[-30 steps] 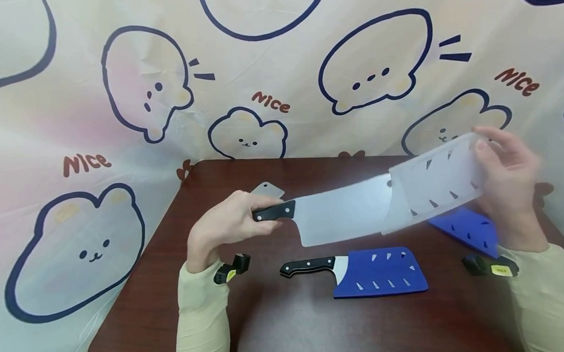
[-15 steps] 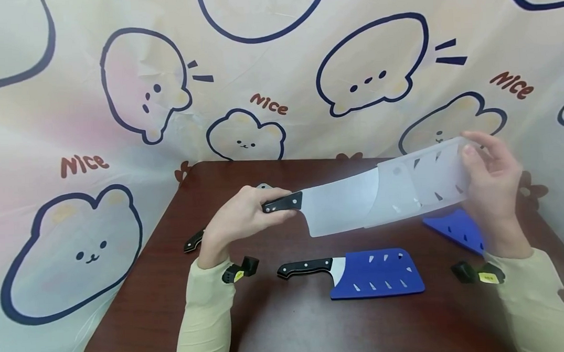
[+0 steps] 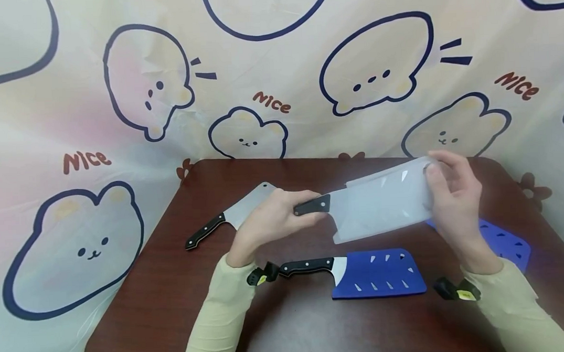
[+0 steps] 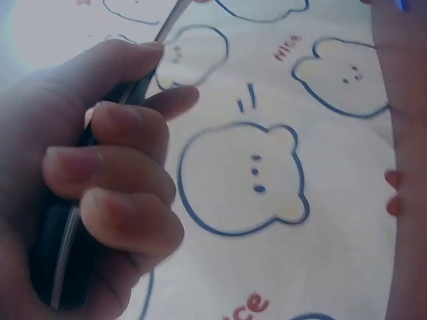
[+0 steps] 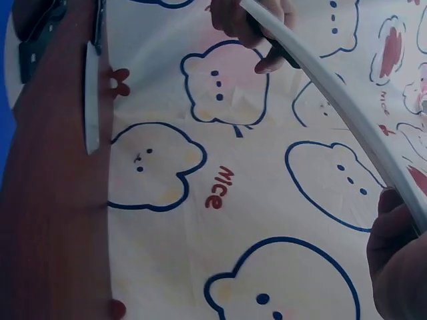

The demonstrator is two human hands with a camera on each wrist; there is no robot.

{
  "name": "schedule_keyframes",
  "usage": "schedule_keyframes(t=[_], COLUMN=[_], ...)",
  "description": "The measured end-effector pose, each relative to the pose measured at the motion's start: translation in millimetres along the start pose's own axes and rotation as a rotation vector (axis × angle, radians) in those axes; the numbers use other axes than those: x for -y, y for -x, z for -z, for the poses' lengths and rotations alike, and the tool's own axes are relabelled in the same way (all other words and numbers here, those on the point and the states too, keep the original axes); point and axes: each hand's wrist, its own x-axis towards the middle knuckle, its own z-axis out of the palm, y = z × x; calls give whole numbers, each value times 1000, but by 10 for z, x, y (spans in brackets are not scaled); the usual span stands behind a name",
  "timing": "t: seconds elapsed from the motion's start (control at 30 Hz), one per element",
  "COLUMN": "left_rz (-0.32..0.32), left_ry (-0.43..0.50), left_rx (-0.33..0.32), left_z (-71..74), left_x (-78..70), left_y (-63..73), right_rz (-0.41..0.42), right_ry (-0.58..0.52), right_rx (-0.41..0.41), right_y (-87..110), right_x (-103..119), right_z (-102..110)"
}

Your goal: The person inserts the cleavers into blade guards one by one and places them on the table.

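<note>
My left hand (image 3: 276,218) grips the black handle (image 3: 312,205) of a cleaver held above the table, fingers curled round it in the left wrist view. Most of the cleaver's blade (image 3: 338,201) lies inside a translucent white blade guard (image 3: 382,200) with small triangular slots; a strip near the handle shows bare. At the guard's far end my right hand (image 3: 455,205) pinches it between thumb and fingers. Seen edge-on in the right wrist view, the guard (image 5: 333,93) runs from the right thumb up toward the left hand.
A second cleaver in a blue guard (image 3: 378,273) lies on the brown table (image 3: 174,306) in front. Behind the left hand lies a bare-bladed cleaver (image 3: 245,205). Another blue guard (image 3: 507,242) rests at the right, partly behind the right wrist. A patterned cloth (image 3: 308,133) hangs behind.
The cleaver's blade has slid deeper into the white guard as the hands came together. The left hand shifted right; the right hand moved left and down. More of the bare cleaver behind shows.
</note>
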Motion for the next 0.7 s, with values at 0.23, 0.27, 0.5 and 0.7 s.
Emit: schedule_keyframes(t=[0.23, 0.27, 0.5, 0.7], left_rz=[28, 25, 54, 124], left_ry=[-10, -12, -16, 26], left_rx=[-19, -19, 21, 56], left_z=[-45, -45, -81, -70], left_x=[-9, -9, 65, 245], left_y=[-12, -16, -70, -79], right_rz=[24, 21, -69, -164], right_ry=[67, 65, 92, 245], right_rx=[63, 74, 228, 436], right_y=[37, 18, -102, -185], right_x=[16, 9, -146, -330], right_z=[-67, -56, 49, 71])
